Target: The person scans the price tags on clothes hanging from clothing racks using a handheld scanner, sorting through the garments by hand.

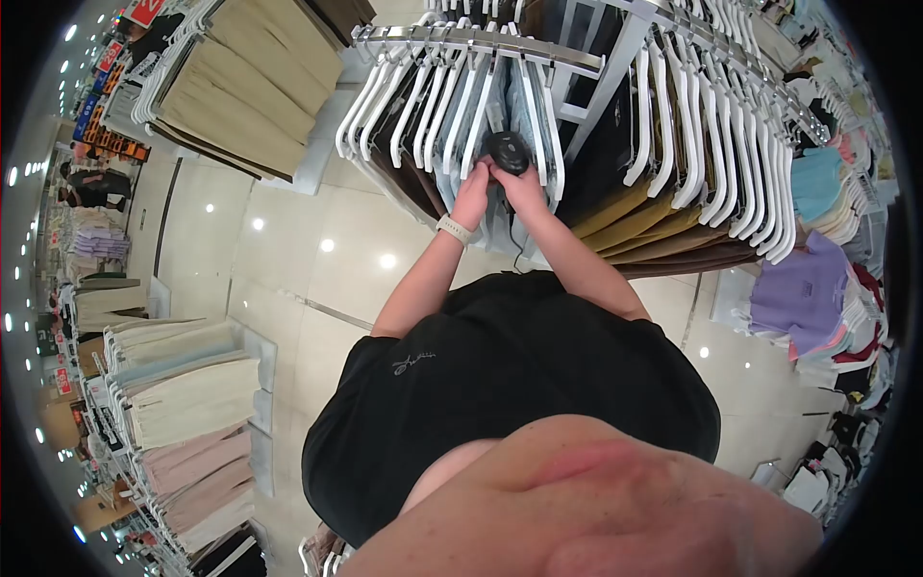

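My right hand [524, 192] is wrapped round a black handheld device [508, 152] with a rounded top. A thin dark cord [517, 236] hangs below that hand; I cannot tell exactly where it joins. My left hand [470, 197], with a light watch band [454, 229] at the wrist, is right beside it with fingers closed among the garments. What those fingers pinch is hidden. Around both hands hang light blue denim garments [520, 96] on white hangers [468, 111], all on a metal rail [481, 40].
To the right, brown and mustard trousers [630, 223] hang on a second rail [735, 69]. Beige trousers [252, 77] hang at upper left, pale and pink ones [192, 404] at lower left. A purple shirt [803, 293] hangs far right. Another person [96, 185] stands far left. The floor [327, 264] is shiny tile.
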`<state>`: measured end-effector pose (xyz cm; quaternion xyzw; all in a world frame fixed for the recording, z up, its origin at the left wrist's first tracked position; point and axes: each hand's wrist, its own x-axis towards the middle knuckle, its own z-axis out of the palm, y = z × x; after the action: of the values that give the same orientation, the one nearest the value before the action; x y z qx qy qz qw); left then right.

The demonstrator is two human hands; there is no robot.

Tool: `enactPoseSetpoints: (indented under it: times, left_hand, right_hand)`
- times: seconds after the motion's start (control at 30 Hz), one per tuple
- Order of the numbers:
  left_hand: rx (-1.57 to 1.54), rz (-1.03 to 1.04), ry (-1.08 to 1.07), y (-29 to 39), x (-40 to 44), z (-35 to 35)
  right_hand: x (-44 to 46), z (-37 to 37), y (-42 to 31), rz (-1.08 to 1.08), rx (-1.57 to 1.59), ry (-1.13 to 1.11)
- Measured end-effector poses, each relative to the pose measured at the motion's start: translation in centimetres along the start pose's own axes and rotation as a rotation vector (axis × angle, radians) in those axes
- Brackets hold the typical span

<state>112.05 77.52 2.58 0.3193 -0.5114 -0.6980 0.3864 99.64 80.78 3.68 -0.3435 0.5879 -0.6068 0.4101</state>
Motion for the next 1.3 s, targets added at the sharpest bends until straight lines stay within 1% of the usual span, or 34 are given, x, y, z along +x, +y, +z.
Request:
enactPoseSetpoints:
  times: [0.03, 0.07, 0.13, 0.17, 0.2, 0.23, 0.3, 0.33, 0.37, 0.43, 0.47, 0.53, 0.6, 0.63, 0.67, 0.7, 0.73, 0.77, 0.87, 0.9, 0.97, 1.0, 1.1, 1.13, 1.23, 1.3]
  left_hand:
    - [-0.026, -0.011, -0.053, 0.1, -0.6, -0.3]
    - [0.045, 0.059, -0.024, -0.8, -1.0, -0.7]
    - [0.121, 0.054, 0.015, -1.3, -2.4, -2.6]
    - [0.159, 0.048, 0.035, -1.4, -3.1, -3.4]
    - [0.095, 0.12, 0.133, -1.5, -3.6, -3.6]
    - [0.062, 0.11, 0.181, -0.8, -3.8, -3.3]
    - [-0.009, 0.095, 0.274, 1.6, -3.7, -1.8]
    - [0.053, 0.07, 0.266, 1.8, -3.3, -1.5]
    - [0.027, 0.023, 0.238, 2.0, -3.0, -1.2]
    - [-0.03, -0.068, 0.18, 2.8, -2.3, -0.7]
    - [-0.139, -0.219, 0.088, 1.4, -1.7, -1.7]
    - [0.136, -0.113, 0.031, 1.6, -1.1, -1.4]
    - [-0.06, -0.3, 0.111, 0.9, -0.1, -1.1]
    - [-0.164, -0.326, 0.062, 1.4, -0.2, -0.9]
    - [-0.264, -0.352, 0.009, 1.9, -0.3, -0.9]
    - [-0.363, -0.381, -0.048, 2.3, -0.3, -0.8]
    - [-0.458, -0.289, -0.169, 0.4, 0.2, -2.0]
    - [-0.16, -0.093, -0.172, -1.4, 1.2, -2.8]
    - [0.722, 0.515, -0.173, -3.9, 4.0, -3.7]
    - [0.789, 0.546, -0.122, -3.4, 4.1, -3.4]
    - [0.919, 0.61, -0.011, -1.7, 4.1, -2.7]
    - [0.879, 0.517, -0.064, -2.1, 3.8, -3.2]
    - [0.483, 0.231, -0.008, -0.3, 2.8, -2.2]
    - [0.11, 0.08, 0.034, 1.2, 2.0, -1.0]
    - [-0.071, 0.009, 0.004, 1.9, 1.2, -1.0]
    - [-0.024, 0.009, 0.016, 2.5, 0.5, -1.2]
  right_hand:
    - [-0.3, -0.2, -0.1, 0.019, -0.066, 0.04]
    - [-0.8, -0.5, -0.3, 0.033, -0.133, 0.078]
    - [-2.4, -0.6, -1.3, 0.023, -0.272, 0.155]
    - [-2.7, -1.2, -0.5, 0.071, -0.259, 0.069]
    - [-2.9, -2.1, 1.2, 0.122, -0.246, -0.015]
    - [-3.3, -2.5, 2.9, 0.175, -0.234, -0.097]
    - [-5.5, -2.1, 4.8, 0.067, -0.063, -0.157]
    - [-6.5, -2.2, 6.3, 0.013, 0.019, -0.187]
    - [-7.3, -2.3, 7.7, 0.033, 0.046, -0.254]
    - [-8.6, -1.8, 3.9, 0.08, 0.128, -0.439]
    - [-8.5, -1.6, 2.4, -0.03, 0.093, -0.452]
    - [-7.9, -1.1, 0.3, -0.253, 0.029, -0.471]
    - [-7.5, 0.4, -1.4, -0.324, 0.025, -0.379]
    - [-7.4, 0.9, -2.9, -0.36, 0.024, -0.328]
    - [-7.0, 0.7, -4.7, -0.393, -0.085, -0.387]
    - [-6.6, 1.0, -5.7, -0.456, -0.13, -0.352]
    - [-6.3, 1.3, -6.3, -0.518, -0.175, -0.314]
    - [-6.1, 1.4, -6.6, -0.576, -0.222, -0.275]
    - [-6.5, 1.2, -6.1, -0.583, -0.299, -0.224]
    - [-6.7, 1.2, -6.3, -0.579, -0.313, -0.205]
    - [-6.7, 1.3, -6.7, -0.53, -0.233, -0.15]
    - [-6.5, 1.3, -6.8, -0.505, -0.193, -0.125]
    - [-4.6, 0.7, -2.8, -0.129, -0.08, -0.132]
    - [-3.9, 1.1, -1.8, -0.173, -0.009, -0.073]
    - [-2.4, 1.3, -0.2, -0.091, -0.055, -0.05]
    - [-2.3, 1.8, 0.4, -0.03, -0.068, 0.009]
